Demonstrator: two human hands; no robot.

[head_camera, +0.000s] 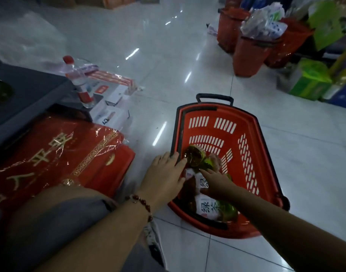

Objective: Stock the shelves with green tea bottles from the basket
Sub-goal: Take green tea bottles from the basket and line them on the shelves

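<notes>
- Red basket (244, 122) on the floor holds our green tea bottles (206, 208), lying flat, long axes roughly along our reach.
- Left hand (164, 173): fingers straight, touching one bottle's base.
- Right hand (217, 183): nearer, resting on the bottles; whether it grips, we cannot tell.

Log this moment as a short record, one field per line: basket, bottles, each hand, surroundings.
basket: red basket with a black handle, standing on the tiled floor
bottles: several green tea bottles lying at the basket's near end; the far part shows bare bottom
left hand: left hand reaching over the near left rim, fingers fairly straight, tips at the upper bottle
right hand: right hand inside the basket on the bottles; grip hard to tell
surroundings: red gift boxes to the left, more red baskets further off
</notes>
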